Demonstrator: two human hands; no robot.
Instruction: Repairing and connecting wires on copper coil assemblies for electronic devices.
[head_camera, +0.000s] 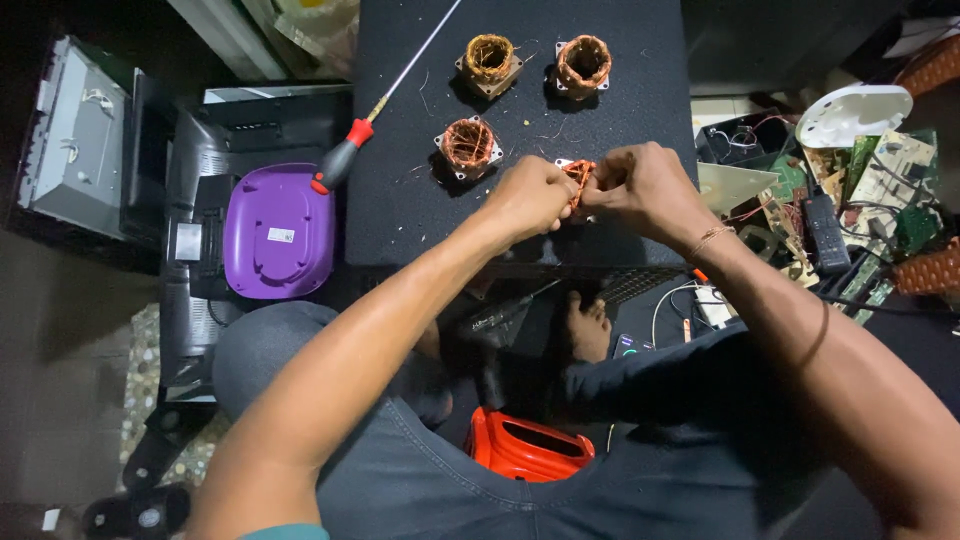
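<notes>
Two hands meet at the centre of the frame over a black mat (620, 60). The left hand (528, 197) and right hand (648, 185) both pinch a small copper coil (581, 174), which is largely hidden between the fingers (only orange wire and a white corner show). Three further copper-wound coils lie above: one (469, 146) left of the hands, two (489, 60) (583, 65) near the top edge. A red-handled screwdriver (345, 155) lies at upper left, its shaft tip cut off by the frame.
</notes>
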